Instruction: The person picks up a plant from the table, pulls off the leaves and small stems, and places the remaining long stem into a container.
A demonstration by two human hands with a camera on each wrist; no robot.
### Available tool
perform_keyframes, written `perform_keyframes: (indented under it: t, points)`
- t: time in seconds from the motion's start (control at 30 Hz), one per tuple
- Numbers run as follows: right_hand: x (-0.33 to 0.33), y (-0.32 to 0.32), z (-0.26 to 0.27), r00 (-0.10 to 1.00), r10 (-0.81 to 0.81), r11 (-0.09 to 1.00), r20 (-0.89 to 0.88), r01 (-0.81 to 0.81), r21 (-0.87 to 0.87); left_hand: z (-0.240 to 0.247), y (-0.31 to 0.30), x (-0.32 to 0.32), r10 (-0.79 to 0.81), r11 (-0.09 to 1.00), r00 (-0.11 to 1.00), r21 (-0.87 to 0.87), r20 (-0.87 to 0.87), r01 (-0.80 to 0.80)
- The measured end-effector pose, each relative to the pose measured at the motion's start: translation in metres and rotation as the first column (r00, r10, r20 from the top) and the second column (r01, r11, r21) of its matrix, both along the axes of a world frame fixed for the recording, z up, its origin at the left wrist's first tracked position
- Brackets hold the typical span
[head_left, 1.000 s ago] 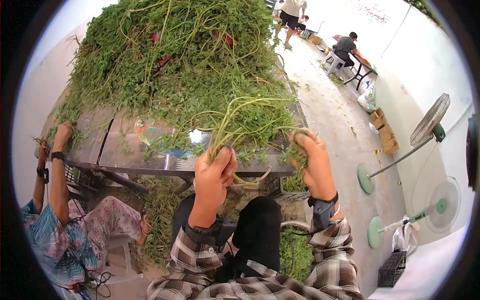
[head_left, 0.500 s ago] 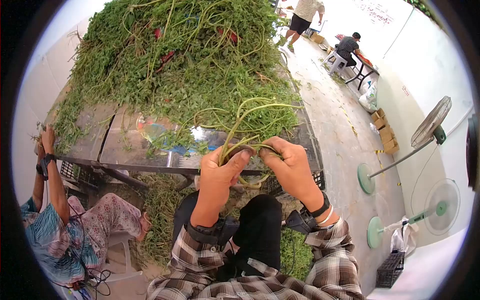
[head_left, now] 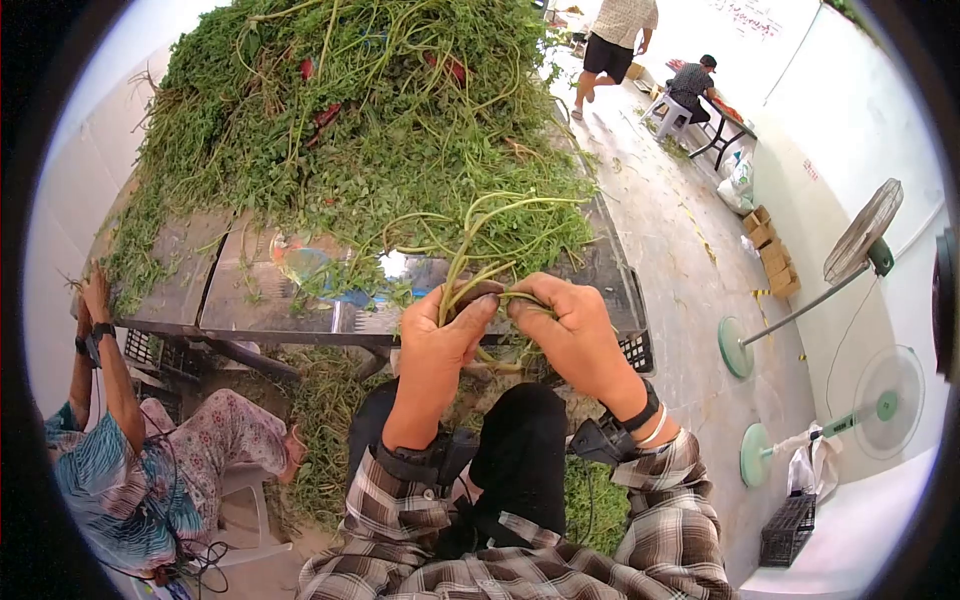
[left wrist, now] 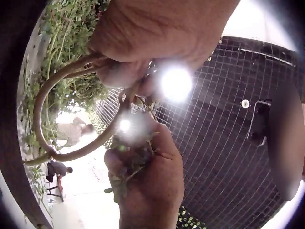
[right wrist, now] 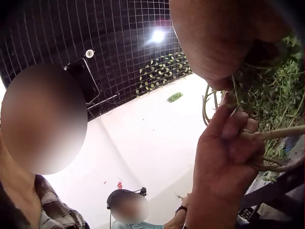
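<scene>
Left grip (head_left: 433, 338) is closed right down, thumb and fingers pinching a few long green stems (head_left: 460, 265). Right grip (head_left: 575, 330) is just beside it, also closed, fingertips pinching the stems too, and the left wrist view shows some leafy bits (left wrist: 129, 164) tucked in those curled fingers. So the stems sit between the two hands, over the near edge of the table (head_left: 225, 290), longer ends reaching up and a bit looping down below.

Going across from the left: another person (head_left: 125, 490) in a blue top has both hands up by the table's corner. Next is a massive heap of greens (head_left: 370, 140) on the table, with some red bits (head_left: 445, 68) poking through. Right of that, someone in black shorts (head_left: 610, 45) is up on their feet at the back, and someone else (head_left: 690, 85) sits on a white stool (head_left: 671, 120). Further right you've got cardboard boxes (head_left: 775, 262), a black crate (head_left: 788, 530) and two fans (head_left: 887, 405).
</scene>
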State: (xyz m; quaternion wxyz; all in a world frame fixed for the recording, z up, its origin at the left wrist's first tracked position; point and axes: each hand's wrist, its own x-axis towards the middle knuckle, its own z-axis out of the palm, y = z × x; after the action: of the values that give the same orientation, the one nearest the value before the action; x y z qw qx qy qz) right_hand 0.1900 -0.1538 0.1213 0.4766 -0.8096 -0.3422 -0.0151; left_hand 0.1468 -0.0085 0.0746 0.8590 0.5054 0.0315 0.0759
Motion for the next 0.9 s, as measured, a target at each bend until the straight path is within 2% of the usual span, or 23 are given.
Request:
perform_keyframes:
  t: [0.07,0.13,0.17,0.2,0.23,0.27,0.3,0.33,0.37,0.4,0.47,0.5,0.63,0.67,0.73,0.8,0.83,0.9]
  points:
    - [0.0,-0.002,-0.001,0.998,-0.024,1.0,-0.053,0.024,-0.007,-0.002,-0.002,0.0,0.041,0.998,0.999,0.038,0.005,-0.041]
    - [0.0,-0.005,-0.006,0.999,0.029,0.997,0.037,-0.026,-0.067,-0.005,-0.002,0.001,0.03,0.997,0.999,0.073,0.02,-0.032]
    - [-0.004,-0.007,-0.005,0.999,0.024,0.998,0.026,-0.022,-0.061,-0.006,-0.003,0.002,0.021,0.995,0.999,0.1,0.039,-0.025]
    - [-0.013,-0.01,0.002,0.993,0.103,0.993,-0.052,-0.106,-0.054,-0.009,-0.003,0.005,0.014,0.994,1.0,0.105,0.026,-0.017]
    - [-0.021,-0.012,0.008,0.974,0.181,0.981,-0.134,-0.188,-0.041,-0.013,-0.004,0.01,0.151,0.952,0.987,0.263,0.052,-0.159]
    - [-0.03,-0.013,0.013,0.972,0.173,0.983,-0.158,-0.182,-0.04,-0.016,-0.006,0.013,0.275,0.866,0.957,0.407,0.095,-0.29]
    - [-0.04,-0.016,0.017,0.969,0.222,0.975,-0.112,-0.223,0.002,-0.011,-0.004,0.01,0.258,0.867,0.963,0.422,0.075,-0.265]
    - [-0.051,-0.018,0.017,0.964,0.259,0.965,-0.066,-0.256,0.049,-0.002,-0.004,0.004,0.199,0.945,0.98,0.269,-0.031,-0.183]
    - [-0.055,-0.024,0.017,0.989,0.147,0.989,0.025,-0.147,0.015,0.0,-0.003,0.003,0.17,0.973,0.985,0.164,-0.031,-0.163]
    - [-0.056,-0.035,0.011,1.0,0.01,1.0,-0.029,-0.01,-0.014,0.0,-0.001,0.002,0.141,0.989,0.99,0.056,-0.028,-0.139]
    - [-0.052,-0.061,-0.007,0.985,-0.167,0.985,-0.039,0.168,0.035,0.0,0.005,0.001,0.095,0.995,0.995,0.008,-0.024,-0.095]
    - [-0.055,-0.077,-0.017,0.963,-0.264,0.965,-0.062,0.263,-0.013,0.001,0.007,0.002,0.084,0.995,0.996,-0.049,0.005,-0.084]
    - [-0.083,-0.146,-0.078,0.808,-0.579,0.808,-0.11,0.549,-0.216,0.004,0.009,0.005,0.064,0.993,0.998,-0.099,0.004,-0.064]
    - [-0.094,-0.164,-0.096,0.755,-0.642,0.752,-0.133,0.586,-0.301,0.003,0.008,0.006,0.06,0.993,0.998,-0.098,-0.003,-0.06]
    - [-0.119,-0.191,-0.133,0.631,-0.715,0.697,-0.3,0.615,-0.369,0.002,0.005,0.007,0.073,0.992,0.997,-0.109,0.015,-0.071]
    - [-0.145,-0.231,-0.187,0.726,-0.67,0.597,-0.155,0.402,-0.694,0.0,0.001,0.007,0.044,0.992,0.999,-0.123,0.022,-0.041]
    - [-0.157,-0.24,-0.199,0.732,-0.665,0.599,-0.15,0.403,-0.692,-0.001,-0.001,0.008,0.021,0.991,0.999,-0.136,0.037,-0.016]
    - [-0.166,-0.243,-0.204,0.843,-0.534,0.593,0.065,0.428,-0.682,-0.001,-0.005,0.009,0.021,0.988,0.999,-0.153,0.04,-0.015]
